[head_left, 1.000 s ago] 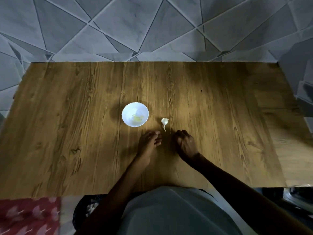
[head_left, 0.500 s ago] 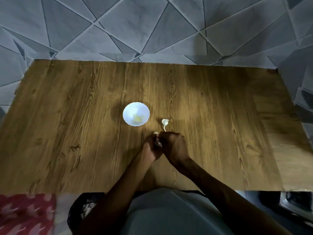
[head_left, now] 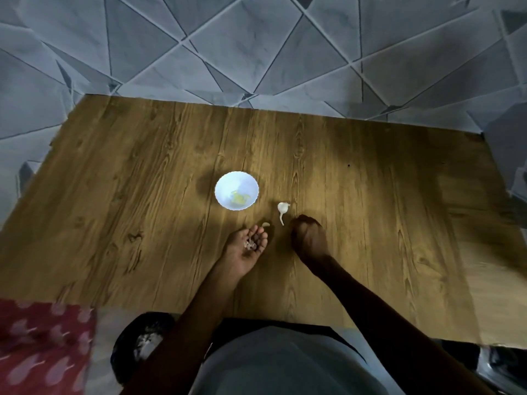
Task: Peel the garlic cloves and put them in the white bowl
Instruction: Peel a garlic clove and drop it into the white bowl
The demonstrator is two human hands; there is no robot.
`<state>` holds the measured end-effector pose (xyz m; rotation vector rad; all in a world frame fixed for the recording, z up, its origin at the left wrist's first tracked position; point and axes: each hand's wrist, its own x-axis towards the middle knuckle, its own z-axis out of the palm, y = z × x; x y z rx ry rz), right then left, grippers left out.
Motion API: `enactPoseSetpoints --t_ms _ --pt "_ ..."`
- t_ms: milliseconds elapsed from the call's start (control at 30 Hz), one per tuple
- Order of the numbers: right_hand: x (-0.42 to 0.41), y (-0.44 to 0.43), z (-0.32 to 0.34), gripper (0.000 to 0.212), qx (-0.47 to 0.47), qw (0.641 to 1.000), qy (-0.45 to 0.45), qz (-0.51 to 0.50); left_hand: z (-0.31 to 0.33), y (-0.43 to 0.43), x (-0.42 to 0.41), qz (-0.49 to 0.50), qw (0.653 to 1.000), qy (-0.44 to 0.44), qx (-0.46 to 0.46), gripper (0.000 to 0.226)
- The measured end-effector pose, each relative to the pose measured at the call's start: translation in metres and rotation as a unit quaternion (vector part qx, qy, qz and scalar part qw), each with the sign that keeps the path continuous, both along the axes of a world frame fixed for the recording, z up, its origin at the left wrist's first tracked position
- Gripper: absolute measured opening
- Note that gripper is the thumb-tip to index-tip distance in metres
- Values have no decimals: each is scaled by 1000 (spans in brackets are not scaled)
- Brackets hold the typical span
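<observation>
Wooden table fills the middle of the frame; red patterned cloth at lower left. The hands are apart, below centre. The left hand lies palm up, fingers loosely curled round papery scraps. The right hand is knuckles-up with fingers curled under; whether it holds anything cannot be told. White bowl stands just above and left of the left hand, with pale yellow peeled cloves inside. Garlic remnant with stem lies on the table right of the bowl, between the hands. One small clove sits at the left fingertips; held or resting on the table cannot be told. Judgement: task partly done; some cloves are bowled, and this clove and the remnant are outstanding. No brands, labels or legible writing are found.
</observation>
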<state>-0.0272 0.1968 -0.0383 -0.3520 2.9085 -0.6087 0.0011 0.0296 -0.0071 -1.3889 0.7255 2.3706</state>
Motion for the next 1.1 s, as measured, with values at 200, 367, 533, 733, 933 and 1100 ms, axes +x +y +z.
enactPoseSetpoints --t_ms 200,367,533,733,933,1100 --pt "5 -17 14 29 -3 995 -99 -1 -5 -11 30 55 998 6 1 35" --pt "69 -90 47 12 -199 963 -93 154 -2 -47 94 154 986 30 49 34" --pt "160 -196 51 30 -100 924 -58 365 -11 -116 190 281 954 35 101 38" --pt "258 -322 -20 31 -160 896 -156 384 -91 -229 316 412 908 -8 78 24" --pt "354 -418 -199 35 -197 859 -346 320 -281 -330 394 453 883 -104 59 33" --pt "407 -449 -387 34 -81 843 -437 302 -464 -370 428 481 870 -56 91 57"
